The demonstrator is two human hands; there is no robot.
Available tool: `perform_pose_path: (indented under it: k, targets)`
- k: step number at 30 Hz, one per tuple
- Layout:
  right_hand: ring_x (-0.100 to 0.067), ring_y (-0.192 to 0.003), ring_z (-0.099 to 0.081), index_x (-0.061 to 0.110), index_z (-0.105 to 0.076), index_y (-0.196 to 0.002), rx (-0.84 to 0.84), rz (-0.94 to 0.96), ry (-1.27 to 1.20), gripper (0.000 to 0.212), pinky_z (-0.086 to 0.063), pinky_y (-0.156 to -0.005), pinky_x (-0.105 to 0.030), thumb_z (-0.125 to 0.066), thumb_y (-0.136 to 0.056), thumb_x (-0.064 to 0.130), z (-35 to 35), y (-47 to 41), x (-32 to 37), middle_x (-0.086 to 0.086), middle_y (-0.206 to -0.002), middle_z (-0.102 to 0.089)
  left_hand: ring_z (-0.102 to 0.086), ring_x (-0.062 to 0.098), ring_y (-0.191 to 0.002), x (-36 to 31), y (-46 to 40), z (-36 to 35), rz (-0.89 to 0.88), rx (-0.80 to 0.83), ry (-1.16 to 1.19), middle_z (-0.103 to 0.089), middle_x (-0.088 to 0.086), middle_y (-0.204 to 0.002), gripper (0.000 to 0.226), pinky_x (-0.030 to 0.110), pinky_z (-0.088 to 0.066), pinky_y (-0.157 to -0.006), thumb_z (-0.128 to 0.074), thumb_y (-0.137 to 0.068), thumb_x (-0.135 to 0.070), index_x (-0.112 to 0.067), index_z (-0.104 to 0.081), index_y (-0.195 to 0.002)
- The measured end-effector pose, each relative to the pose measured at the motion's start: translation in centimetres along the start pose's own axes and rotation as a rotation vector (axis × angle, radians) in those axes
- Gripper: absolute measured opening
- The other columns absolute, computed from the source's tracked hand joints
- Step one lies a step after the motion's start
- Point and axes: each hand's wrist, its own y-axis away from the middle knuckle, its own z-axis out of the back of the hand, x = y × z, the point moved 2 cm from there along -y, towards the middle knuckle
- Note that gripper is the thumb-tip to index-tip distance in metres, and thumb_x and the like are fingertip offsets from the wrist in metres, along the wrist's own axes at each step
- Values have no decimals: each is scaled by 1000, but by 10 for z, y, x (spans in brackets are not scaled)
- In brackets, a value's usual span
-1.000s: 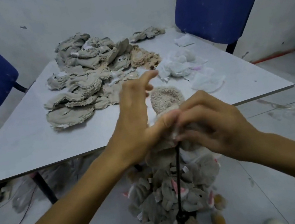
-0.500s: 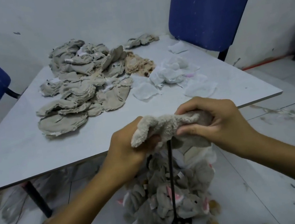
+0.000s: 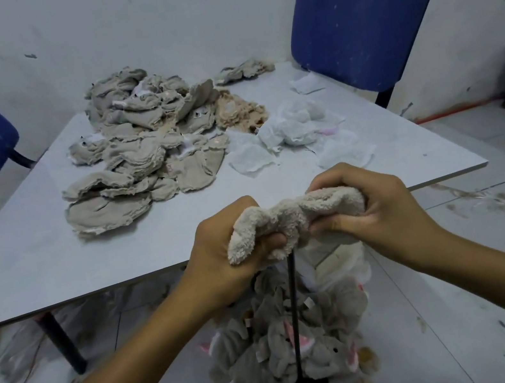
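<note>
Your left hand (image 3: 222, 257) and right hand (image 3: 383, 215) both grip the plush skin (image 3: 296, 217) tight, just off the surface's (image 3: 37, 263) near edge, on top of the rod (image 3: 294, 302), probably so it pushes the skin through.

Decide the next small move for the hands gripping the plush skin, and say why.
Probably pull the plush skin down over the black rod: both the left hand and right hand grip it bunched at the rod's top.
</note>
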Motion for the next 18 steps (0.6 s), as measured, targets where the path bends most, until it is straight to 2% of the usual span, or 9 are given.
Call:
perform_pose_path:
  k: [4,7,8,10,12,13,15,17,18]
  targets:
    - [-8,-82,-66,13,-70,-95,-148,153,3,23,-51,-71,-20,-82,-76,19,8,-7,11,11,-90,-70,-59,0,-76,-10,-2,9,-95,-99,61,-62,-15,-83,14,16,-46,-69,-69,-83,-15,-27,-61,-84]
    - [-9,-77,-64,11,-71,-91,68,211,100,20,-51,-68,-24,-82,-75,17,1,-9,9,7,-84,-69,-55,14,-71,1,14,-1,-227,68,-183,-58,-5,-79,12,25,-46,-63,-65,-85,-3,-14,-64,-82]
    - [-10,-71,-60,10,-71,-86,148,162,140,21,-50,-64,-31,-85,-74,20,-4,-7,3,4,-78,-67,-50,15,-68,8,21,-8,-206,147,-212,-53,-2,-76,18,27,-42,-60,-69,-83,5,-10,-61,-77]
    - [-15,-66,-56,9,-69,-77,200,26,137,24,-47,-61,-42,-85,-72,26,-9,-5,-9,1,-70,-64,-42,5,-65,15,25,-16,-67,202,-187,-45,-9,-74,38,23,-34,-58,-73,-80,6,-23,-49,-72]
    - [-14,-65,-57,10,-70,-74,177,7,100,24,-47,-60,-42,-87,-70,26,-10,-5,-15,4,-67,-64,-40,-3,-67,19,23,-15,4,176,-159,-42,-17,-75,48,17,-31,-60,-74,-82,-5,-37,-39,-78]
    - [-13,-64,-57,10,-69,-73,169,37,111,23,-47,-59,-40,-87,-70,25,-10,-5,-15,5,-67,-63,-44,-3,-70,17,22,-14,14,172,-121,-44,-15,-78,41,18,-34,-61,-75,-82,-12,-36,-42,-80]
    - [-11,-63,-56,10,-68,-73,111,107,144,19,-46,-57,-35,-83,-72,21,-12,-4,-13,6,-67,-62,-55,9,-86,12,20,-13,52,176,2,-55,-6,-93,23,26,-43,-71,-76,-82,-29,-24,-56,-93]
    - [-5,-63,-54,8,-69,-74,-15,131,98,15,-45,-57,-25,-81,-75,17,-13,1,-11,7,-68,-60,-61,17,-99,3,15,-12,91,144,65,-61,1,-107,42,28,-48,-81,-78,-78,-36,-16,-62,-112]
    - [-5,-63,-53,5,-68,-74,-80,123,55,18,-43,-57,-23,-81,-76,18,-13,3,-11,4,-68,-59,-63,14,-99,-2,11,-10,62,93,74,-64,1,-106,42,26,-49,-81,-81,-78,-32,-14,-64,-112]
